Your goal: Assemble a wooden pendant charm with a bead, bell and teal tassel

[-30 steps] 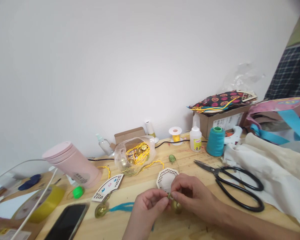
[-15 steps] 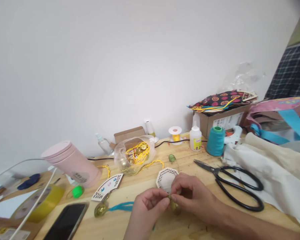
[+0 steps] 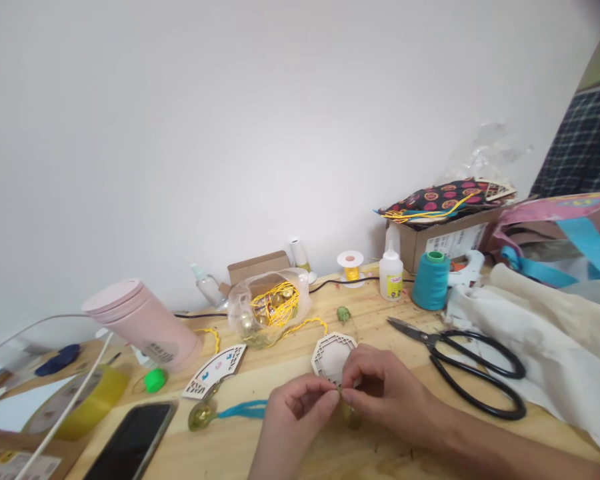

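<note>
Head view: the left hand [image 3: 297, 415] and right hand [image 3: 387, 393] pinch closely together at the bottom of a pale fretworked wooden octagon [image 3: 331, 355], above a shiny round gold bead [image 3: 351, 417].

Bright, even light washes the smooth white wall [image 3: 190, 133], its source out of view. A soft shadow lies under the right hand [image 3: 387, 393] on the pale wooden tabletop [image 3: 410, 447]. Wide-angle distortion stretches the pink cylindrical flask [image 3: 143, 327] near the left edge; fine detail looks slightly soft.
</note>
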`<state>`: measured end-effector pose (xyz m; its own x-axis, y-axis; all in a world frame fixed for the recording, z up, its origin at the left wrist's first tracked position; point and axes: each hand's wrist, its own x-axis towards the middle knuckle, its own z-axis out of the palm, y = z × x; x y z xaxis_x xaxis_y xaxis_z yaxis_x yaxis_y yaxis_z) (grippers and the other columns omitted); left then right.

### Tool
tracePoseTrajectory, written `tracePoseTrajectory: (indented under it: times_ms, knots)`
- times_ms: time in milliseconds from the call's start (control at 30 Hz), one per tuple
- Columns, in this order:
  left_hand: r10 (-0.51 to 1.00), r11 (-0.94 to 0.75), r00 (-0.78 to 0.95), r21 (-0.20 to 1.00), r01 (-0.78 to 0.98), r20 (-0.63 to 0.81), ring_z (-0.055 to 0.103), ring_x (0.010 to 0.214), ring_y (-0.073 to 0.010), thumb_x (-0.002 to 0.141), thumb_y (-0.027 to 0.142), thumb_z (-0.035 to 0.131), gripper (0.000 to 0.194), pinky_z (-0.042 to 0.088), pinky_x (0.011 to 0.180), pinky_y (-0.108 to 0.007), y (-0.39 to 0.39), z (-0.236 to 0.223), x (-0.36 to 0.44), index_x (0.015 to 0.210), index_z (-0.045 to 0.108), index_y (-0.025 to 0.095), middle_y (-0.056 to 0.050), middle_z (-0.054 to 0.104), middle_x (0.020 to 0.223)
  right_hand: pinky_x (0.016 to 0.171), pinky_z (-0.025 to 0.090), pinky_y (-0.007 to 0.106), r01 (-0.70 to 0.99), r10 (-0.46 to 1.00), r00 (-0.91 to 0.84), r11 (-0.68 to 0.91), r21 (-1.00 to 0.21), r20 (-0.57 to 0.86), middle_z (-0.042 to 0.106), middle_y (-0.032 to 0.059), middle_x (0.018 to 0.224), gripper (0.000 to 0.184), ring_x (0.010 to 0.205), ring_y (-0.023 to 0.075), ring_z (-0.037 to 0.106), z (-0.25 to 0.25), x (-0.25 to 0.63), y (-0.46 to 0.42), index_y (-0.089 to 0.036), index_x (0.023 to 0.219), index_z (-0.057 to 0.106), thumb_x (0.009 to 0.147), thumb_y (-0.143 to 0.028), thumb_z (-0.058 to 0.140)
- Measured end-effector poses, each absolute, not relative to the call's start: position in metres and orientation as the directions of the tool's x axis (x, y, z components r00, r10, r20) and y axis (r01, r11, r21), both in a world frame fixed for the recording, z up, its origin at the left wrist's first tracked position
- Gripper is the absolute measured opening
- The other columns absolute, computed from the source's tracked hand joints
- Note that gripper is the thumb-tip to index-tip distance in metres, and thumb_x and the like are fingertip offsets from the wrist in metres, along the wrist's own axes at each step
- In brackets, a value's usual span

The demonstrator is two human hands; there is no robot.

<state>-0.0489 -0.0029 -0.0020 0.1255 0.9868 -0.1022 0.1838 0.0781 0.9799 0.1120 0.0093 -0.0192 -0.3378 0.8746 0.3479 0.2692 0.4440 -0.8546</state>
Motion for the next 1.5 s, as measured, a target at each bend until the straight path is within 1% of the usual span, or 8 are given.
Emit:
tracePoseTrajectory:
  times_ms: [133, 300, 533, 667, 867, 1067, 1300, 1500]
  knots:
    - [0.985, 0.048, 0.153, 0.973, 0.226, -0.084, 0.051, 0.056, -0.0119, 0.063, 0.026, 0.064, 0.012, 0.039, 0.053, -0.018, -0.005, 0.000, -0.049, 0.058, 0.064, 0.015, -0.001, 0.061, 0.057, 0.056, 0.041, 0.021, 0.256, 0.873, -0.348, 0.439, -0.861, 0.342, 0.057, 0.0002, 0.064, 0.007, 0.064, 0.0115, 0.051, -0.018, 0.112, 0.009, -0.016, 0.063, 0.060, 0.067, -0.011, 0.056]
    - [0.989, 0.091, 0.097, 0.973, 0.214, -0.113, 0.052, 0.054, -0.0121, 0.060, 0.028, 0.066, 0.013, 0.039, 0.052, -0.018, -0.005, -0.001, -0.050, 0.058, 0.066, 0.016, -0.001, 0.063, 0.055, 0.056, 0.041, 0.020, 0.255, 0.881, -0.342, 0.421, -0.870, 0.327, 0.057, -0.0003, 0.064, 0.009, 0.064, 0.0116, 0.052, -0.016, 0.111, 0.008, -0.016, 0.064, 0.060, 0.067, -0.009, 0.055]
    - [0.978, 0.185, 0.073, 0.976, 0.114, -0.194, 0.055, 0.052, -0.0118, 0.056, 0.028, 0.070, 0.014, 0.041, 0.052, -0.018, -0.005, 0.001, -0.051, 0.057, 0.067, 0.014, -0.003, 0.066, 0.054, 0.055, 0.041, 0.021, 0.284, 0.900, -0.313, 0.393, -0.875, 0.303, 0.057, -0.0004, 0.064, 0.007, 0.063, 0.0116, 0.052, -0.017, 0.112, 0.008, -0.016, 0.064, 0.058, 0.067, -0.010, 0.056]
    - [0.968, 0.218, 0.114, 0.975, 0.052, -0.223, 0.058, 0.052, -0.0134, 0.056, 0.028, 0.070, 0.016, 0.043, 0.054, -0.020, -0.006, 0.002, -0.049, 0.056, 0.066, 0.013, -0.004, 0.067, 0.053, 0.059, 0.041, 0.022, 0.274, 0.877, -0.298, 0.457, -0.846, 0.377, 0.058, 0.0001, 0.067, 0.006, 0.065, 0.0122, 0.053, -0.014, 0.112, 0.008, -0.017, 0.066, 0.058, 0.067, -0.012, 0.057]
    - [0.967, 0.205, 0.137, 0.975, 0.083, -0.215, 0.058, 0.052, -0.0133, 0.059, 0.029, 0.068, 0.017, 0.043, 0.053, -0.019, -0.007, 0.005, -0.045, 0.056, 0.066, 0.013, -0.003, 0.068, 0.052, 0.066, 0.041, 0.024, 0.272, 0.768, -0.355, 0.631, -0.727, 0.533, 0.061, 0.0017, 0.072, 0.011, 0.071, 0.0131, 0.054, -0.006, 0.114, 0.005, -0.019, 0.073, 0.060, 0.068, -0.011, 0.057]
    - [0.968, 0.176, 0.156, 0.976, 0.129, -0.195, 0.059, 0.053, -0.0131, 0.060, 0.027, 0.067, 0.015, 0.045, 0.053, -0.019, -0.007, 0.005, -0.045, 0.058, 0.067, 0.012, -0.003, 0.068, 0.055, 0.062, 0.040, 0.026, 0.356, 0.754, -0.403, 0.652, -0.670, 0.520, 0.061, 0.0026, 0.071, 0.012, 0.070, 0.0151, 0.052, -0.004, 0.114, 0.002, -0.020, 0.071, 0.060, 0.066, -0.010, 0.055]
    - [0.955, 0.238, 0.178, 0.971, 0.020, -0.238, 0.059, 0.050, -0.0117, 0.060, 0.028, 0.068, 0.016, 0.045, 0.051, -0.018, -0.006, 0.005, -0.044, 0.056, 0.062, 0.013, 0.000, 0.065, 0.049, 0.062, 0.040, 0.025, 0.337, 0.763, -0.383, 0.641, -0.690, 0.521, 0.060, 0.0024, 0.070, 0.011, 0.069, 0.0145, 0.053, -0.006, 0.114, 0.004, -0.018, 0.069, 0.058, 0.064, -0.009, 0.055]
    - [0.949, 0.254, 0.202, 0.967, -0.036, -0.242, 0.058, 0.047, -0.0094, 0.059, 0.027, 0.069, 0.016, 0.046, 0.051, -0.017, -0.008, 0.004, -0.042, 0.057, 0.060, 0.013, 0.002, 0.064, 0.049, 0.061, 0.039, 0.025, 0.378, 0.780, -0.383, 0.621, -0.687, 0.495, 0.060, 0.0016, 0.068, 0.008, 0.068, 0.0142, 0.052, -0.006, 0.113, 0.001, -0.018, 0.070, 0.057, 0.065, -0.012, 0.056]
